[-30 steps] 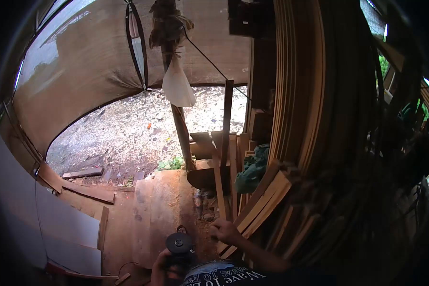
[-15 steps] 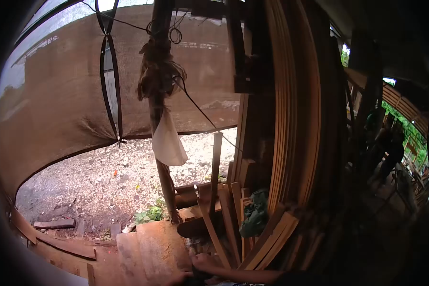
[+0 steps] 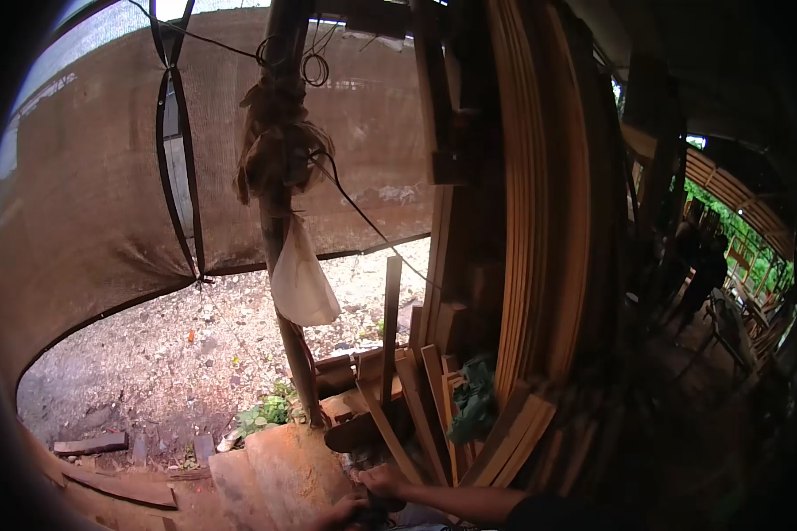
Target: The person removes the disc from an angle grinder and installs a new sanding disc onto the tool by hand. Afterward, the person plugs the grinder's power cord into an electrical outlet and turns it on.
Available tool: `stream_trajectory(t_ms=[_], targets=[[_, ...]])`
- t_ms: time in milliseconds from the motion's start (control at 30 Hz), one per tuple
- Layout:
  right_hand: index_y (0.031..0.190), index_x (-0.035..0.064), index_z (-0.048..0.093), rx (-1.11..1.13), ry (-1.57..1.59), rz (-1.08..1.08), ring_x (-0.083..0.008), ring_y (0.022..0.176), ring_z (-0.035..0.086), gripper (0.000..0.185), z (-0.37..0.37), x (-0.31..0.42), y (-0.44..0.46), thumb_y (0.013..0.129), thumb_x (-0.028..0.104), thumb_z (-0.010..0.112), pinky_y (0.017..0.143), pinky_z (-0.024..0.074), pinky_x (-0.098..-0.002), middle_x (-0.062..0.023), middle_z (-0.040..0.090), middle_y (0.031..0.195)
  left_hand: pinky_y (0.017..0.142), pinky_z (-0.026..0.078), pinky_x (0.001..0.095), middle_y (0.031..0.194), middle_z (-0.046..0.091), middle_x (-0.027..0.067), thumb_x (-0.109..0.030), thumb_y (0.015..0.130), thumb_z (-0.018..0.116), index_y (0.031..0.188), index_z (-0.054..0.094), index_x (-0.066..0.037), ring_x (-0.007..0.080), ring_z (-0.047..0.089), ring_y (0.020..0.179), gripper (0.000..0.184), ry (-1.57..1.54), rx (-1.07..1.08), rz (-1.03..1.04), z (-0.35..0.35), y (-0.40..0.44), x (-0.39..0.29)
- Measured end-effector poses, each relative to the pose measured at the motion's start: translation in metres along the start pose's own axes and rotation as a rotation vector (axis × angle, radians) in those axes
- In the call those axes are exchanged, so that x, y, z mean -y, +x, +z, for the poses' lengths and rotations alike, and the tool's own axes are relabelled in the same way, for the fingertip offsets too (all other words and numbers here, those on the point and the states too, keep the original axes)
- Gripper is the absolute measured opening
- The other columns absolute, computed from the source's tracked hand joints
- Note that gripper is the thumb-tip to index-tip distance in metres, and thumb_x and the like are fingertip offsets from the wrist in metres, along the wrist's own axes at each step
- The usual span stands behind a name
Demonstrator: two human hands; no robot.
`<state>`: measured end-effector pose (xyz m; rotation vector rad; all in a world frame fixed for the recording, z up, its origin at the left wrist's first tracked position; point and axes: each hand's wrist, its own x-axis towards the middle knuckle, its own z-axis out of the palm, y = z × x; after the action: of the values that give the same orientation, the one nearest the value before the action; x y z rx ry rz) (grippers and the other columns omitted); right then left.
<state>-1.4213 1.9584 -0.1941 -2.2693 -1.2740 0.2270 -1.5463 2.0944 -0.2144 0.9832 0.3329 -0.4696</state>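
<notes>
At the lower edge, hands: right hand [image 3: 381,480] and left hand [image 3: 349,508] are near each other, low before the body; the right's fingers look curled; whether either is clenched or grasping anything, I cannot tell; such closeness would suit sharing one thing
Dark object: a dark object [image 3: 383,508] lies just below the right hand, beside the left; too shadowed to name
Sleeve: a dark sleeve [image 3: 549,515] ends short of the right forearm [image 3: 478,503], leaving it bare, perhaps to stay free of snags
Floor slab: a dusty slab [image 3: 292,465] spreads beyond the hands, probably giving firmer footing than the littered ground [image 3: 150,354]
Wood strips: thin strips [image 3: 388,435] lean at angles, likely to save floor room; a green cloth [image 3: 474,403] is draped among them
Tall boards: long boards [image 3: 540,221] stand on end, close-packed, presumably for compact storage
Post: a white bag [image 3: 303,281] hangs from the post [image 3: 299,376], seemingly to be off the ground; behind, a brown screen [image 3: 88,186] probably gives shade
</notes>
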Motion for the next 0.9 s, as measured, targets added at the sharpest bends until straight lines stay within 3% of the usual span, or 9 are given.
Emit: stream_trajectory(t_ms=[133,267,433,500,567,667,733,767,900], targets=[[0.072,0.0018,0.063,-0.005,0.321,0.156,-0.0380,0.069,0.064,0.039,-0.022,0.010,0.009,0.092,0.032,0.049,0.062,0.0489,-0.0474,-0.0210,0.063,0.070,0.066,0.045,0.0264,0.090,0.061,0.0060,-0.016,0.081,0.056,0.110,0.059,-0.002,0.0145,0.056,0.074,0.032,0.010,0.037,-0.016,-0.005,0.012,-0.005],[0.066,0.0012,0.061,0.073,0.338,0.094,-0.0393,0.064,0.062,0.042,-0.067,0.028,0.023,0.093,0.032,0.049,0.059,0.0479,-0.0450,-0.0215,0.061,0.066,0.071,0.048,0.0279,0.092,0.061,0.0065,-0.014,0.080,0.056,0.109,0.058,-0.002,0.0161,0.059,0.077,0.032,0.024,0.077,-0.023,-0.010,0.023,-0.010],[0.062,0.0031,0.059,0.250,0.355,0.053,-0.0396,0.059,0.060,0.043,-0.064,0.006,0.041,0.091,0.031,0.047,0.059,0.0471,-0.0460,-0.0212,0.060,0.063,0.074,0.050,0.0288,0.094,0.062,0.0068,-0.013,0.079,0.057,0.109,0.058,-0.001,0.0169,0.060,0.080,0.032,0.049,0.087,-0.047,-0.012,0.031,-0.025],[0.062,0.0034,0.060,0.107,0.280,-0.050,-0.0395,0.060,0.060,0.042,-0.075,0.017,0.037,0.091,0.032,0.046,0.059,0.0470,-0.0470,-0.0210,0.060,0.064,0.074,0.050,0.0288,0.094,0.062,0.0069,-0.013,0.079,0.057,0.109,0.059,-0.001,0.0169,0.060,0.081,0.032,0.047,0.081,-0.055,-0.015,0.035,-0.029],[0.064,0.0034,0.061,-0.004,0.316,0.179,-0.0405,0.062,0.061,0.043,-0.078,0.031,0.037,0.091,0.034,0.045,0.060,0.0475,-0.0485,-0.0206,0.061,0.065,0.074,0.050,0.0289,0.095,0.062,0.0070,-0.013,0.079,0.057,0.110,0.059,-0.001,0.0169,0.060,0.081,0.033,0.045,0.074,-0.056,-0.019,0.038,-0.034],[0.093,0.0036,0.064,-0.116,0.085,0.225,-0.0400,0.086,0.063,0.044,-0.033,0.012,0.020,0.091,0.045,0.049,0.073,0.0500,-0.0471,-0.0210,0.065,0.088,0.075,0.050,0.0290,0.096,0.062,0.0071,-0.014,0.079,0.057,0.110,0.059,-0.001,0.0170,0.061,0.082,0.033,0.024,0.069,-0.051,-0.024,0.040,-0.037],[0.109,0.0047,0.060,-0.141,0.062,0.478,-0.0422,0.101,0.057,0.053,-0.042,0.038,0.011,0.090,0.053,0.050,0.084,0.0470,-0.0494,-0.0242,0.061,0.103,0.075,0.050,0.0290,0.096,0.062,0.0072,-0.014,0.079,0.058,0.110,0.059,-0.001,0.0170,0.061,0.083,0.033,0.015,0.067,-0.045,-0.023,0.043,-0.038],[0.114,0.0039,0.059,-0.146,0.081,0.570,-0.0438,0.104,0.055,0.063,-0.046,0.047,0.011,0.087,0.060,0.051,0.090,0.0440,-0.0517,-0.0272,0.057,0.110,0.076,0.050,0.0291,0.097,0.062,0.0072,-0.014,0.079,0.058,0.110,0.059,-0.001,0.0170,0.061,0.083,0.034,0.009,0.068,-0.039,-0.023,0.045,-0.039],[0.121,0.0002,0.056,-0.104,-0.077,0.602,-0.0427,0.106,0.056,0.070,-0.062,0.061,0.018,0.086,0.061,0.053,0.090,0.0458,-0.0514,-0.0245,0.057,0.113,0.077,0.050,0.0292,0.098,0.062,0.0074,-0.014,0.079,0.058,0.111,0.059,-0.001,0.0171,0.061,0.084,0.034,0.004,0.067,-0.016,-0.022,0.050,-0.050]])
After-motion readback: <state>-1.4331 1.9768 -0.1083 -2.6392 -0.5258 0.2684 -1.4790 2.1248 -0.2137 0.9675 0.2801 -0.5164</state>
